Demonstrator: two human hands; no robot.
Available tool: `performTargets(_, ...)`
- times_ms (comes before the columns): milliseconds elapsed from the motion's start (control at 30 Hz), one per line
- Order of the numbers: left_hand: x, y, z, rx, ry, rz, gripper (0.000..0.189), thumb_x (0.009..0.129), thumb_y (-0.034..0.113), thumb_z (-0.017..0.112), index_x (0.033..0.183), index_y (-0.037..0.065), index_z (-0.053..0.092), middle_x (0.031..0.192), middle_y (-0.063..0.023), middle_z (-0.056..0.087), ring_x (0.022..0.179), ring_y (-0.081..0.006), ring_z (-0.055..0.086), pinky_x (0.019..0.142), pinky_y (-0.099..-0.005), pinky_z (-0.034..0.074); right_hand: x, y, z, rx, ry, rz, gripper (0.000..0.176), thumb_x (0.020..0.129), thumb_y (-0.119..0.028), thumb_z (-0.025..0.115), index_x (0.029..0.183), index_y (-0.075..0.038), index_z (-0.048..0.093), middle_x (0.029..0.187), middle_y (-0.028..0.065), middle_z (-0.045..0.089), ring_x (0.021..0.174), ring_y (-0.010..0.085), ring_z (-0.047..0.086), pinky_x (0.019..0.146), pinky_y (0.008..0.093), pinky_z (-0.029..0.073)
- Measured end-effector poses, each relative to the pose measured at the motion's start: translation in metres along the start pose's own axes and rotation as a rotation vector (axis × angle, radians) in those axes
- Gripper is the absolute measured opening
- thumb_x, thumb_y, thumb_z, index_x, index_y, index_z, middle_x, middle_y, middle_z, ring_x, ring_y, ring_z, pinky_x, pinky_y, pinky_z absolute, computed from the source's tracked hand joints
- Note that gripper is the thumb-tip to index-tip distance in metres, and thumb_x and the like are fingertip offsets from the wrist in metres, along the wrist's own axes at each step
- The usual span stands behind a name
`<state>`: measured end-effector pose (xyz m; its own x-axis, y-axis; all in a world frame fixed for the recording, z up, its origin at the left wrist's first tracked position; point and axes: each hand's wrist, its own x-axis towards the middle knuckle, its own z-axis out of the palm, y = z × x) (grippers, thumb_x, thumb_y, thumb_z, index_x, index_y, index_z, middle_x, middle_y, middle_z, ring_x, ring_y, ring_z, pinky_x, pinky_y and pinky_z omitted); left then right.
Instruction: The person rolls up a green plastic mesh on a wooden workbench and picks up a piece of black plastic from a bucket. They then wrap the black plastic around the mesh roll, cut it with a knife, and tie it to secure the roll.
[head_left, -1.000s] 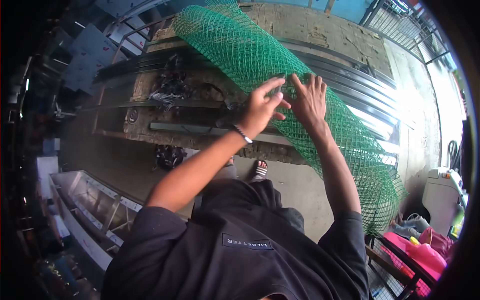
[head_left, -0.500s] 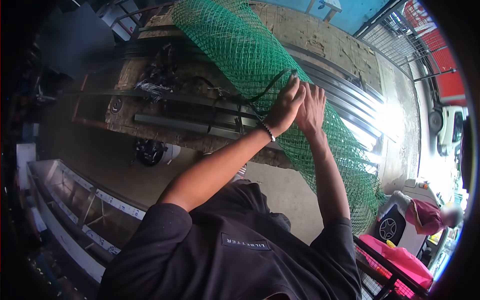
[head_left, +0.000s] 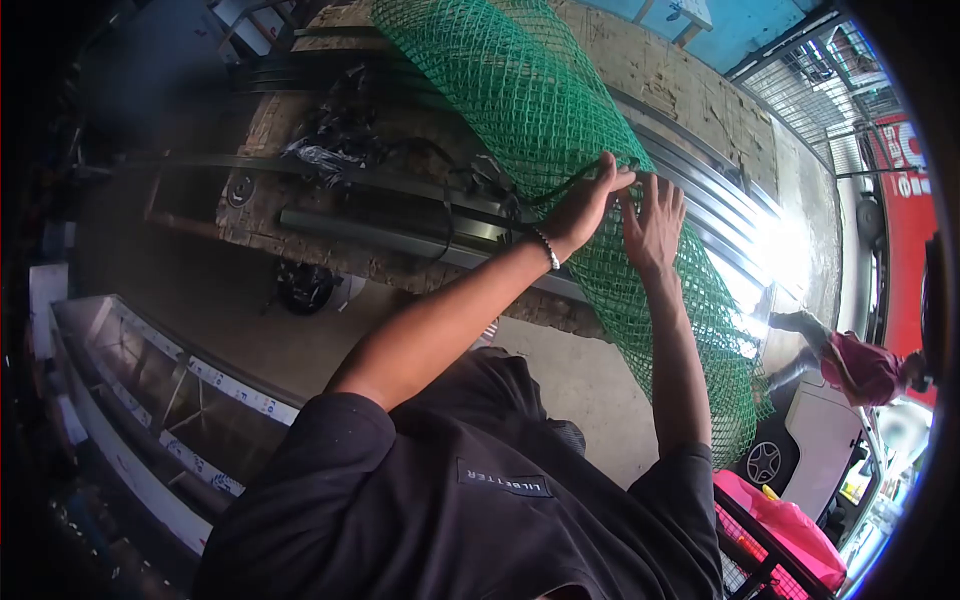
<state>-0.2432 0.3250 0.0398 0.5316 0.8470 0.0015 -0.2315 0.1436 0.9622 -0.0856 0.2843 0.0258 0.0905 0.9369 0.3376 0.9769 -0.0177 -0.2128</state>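
Observation:
A roll of green plastic mesh [head_left: 520, 90] lies slantwise over the workbench, with a thin black strap [head_left: 565, 190] running across it. My left hand [head_left: 583, 212], wearing a beaded bracelet, is closed at the strap's end on top of the roll; its fingertips are partly hidden. Just beside it, my right hand [head_left: 655, 225] lies palm down on the mesh, fingers outstretched and somewhat apart, holding nothing I can see.
Long metal profiles [head_left: 350, 228] lie on the worn wooden bench [head_left: 720, 120], along with a tangle of black straps [head_left: 345, 140]. A metal-framed trough [head_left: 190, 375] stands at lower left. To the right are a person in a maroon top [head_left: 865, 368], a vehicle and a pink bag [head_left: 785, 525].
My hands have moved apart slightly, and the right one has spread its fingers. The strap's raised loop now lies lower against the mesh. At right, the person has shifted upward in view.

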Motion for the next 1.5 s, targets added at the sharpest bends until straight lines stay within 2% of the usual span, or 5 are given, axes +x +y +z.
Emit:
performTargets(233, -0.002, -0.011, 0.022, -0.329, -0.121, -0.068, 0.097, 0.101, 0.077, 0.021, 0.161, 0.002, 0.027, 0.17, -0.0169, 0.021, 0.158, -0.0267, 0.019, 0.124, -0.045, 0.022, 0.005, 0.021, 0.007, 0.018, -0.045, -0.045, 0.034, 0.102, -0.031, 0.05, 0.123, -0.005, 0.055, 0.118, 0.0202, 0.055, 0.113, 0.039, 0.049, 0.1, 0.0507, 0.038)
performTargets(433, -0.022, -0.012, -0.004, 0.375, 0.251, 0.031, 0.027, 0.102, 0.023, 0.065, 0.12, 0.004, 0.059, 0.097, -0.0091, 0.073, 0.085, -0.0154, 0.068, 0.076, -0.0329, 0.052, 0.006, 0.003, 0.0, -0.076, -0.066, 0.049, 0.028, 0.103, -0.026, 0.051, 0.123, -0.008, 0.056, 0.119, 0.018, 0.056, 0.113, 0.0379, 0.051, 0.099, 0.0507, 0.039)
performTargets(833, 0.01, 0.003, -0.06, 0.596, 0.003, 0.232, 0.021, 0.096, 0.02, 0.072, 0.094, 0.003, 0.06, 0.057, -0.0022, 0.055, 0.05, -0.0162, 0.06, 0.048, -0.0324, 0.044, 0.006, 0.0, 0.001, -0.05, 0.005, 0.02, 0.018, 0.103, -0.022, 0.051, 0.114, -0.009, 0.055, 0.114, 0.0192, 0.057, 0.108, 0.0384, 0.051, 0.093, 0.0512, 0.039)
performTargets(1100, 0.015, 0.166, -0.256, 1.038, -0.102, -0.278, 0.027, 0.083, 0.017, 0.084, 0.076, 0.003, 0.062, 0.066, 0.0, 0.057, 0.058, -0.0095, 0.051, 0.054, -0.0296, 0.041, 0.002, -0.01, -0.004, -0.05, 0.046, -0.079, 0.018, 0.098, -0.012, 0.052, 0.116, -0.009, 0.056, 0.118, 0.019, 0.056, 0.112, 0.0402, 0.05, 0.097, 0.0513, 0.039)
performTargets(1500, 0.012, 0.419, -0.478, 1.675, 0.431, 0.127, 0.019, 0.097, 0.013, 0.059, 0.105, 0.004, 0.074, 0.089, -0.0018, 0.071, 0.082, -0.012, 0.062, 0.077, -0.0277, 0.05, 0.004, -0.003, -0.001, -0.066, 0.034, -0.019, 0.025, 0.089, -0.01, 0.055, 0.114, -0.009, 0.055, 0.112, 0.0191, 0.058, 0.109, 0.039, 0.052, 0.093, 0.0494, 0.04)
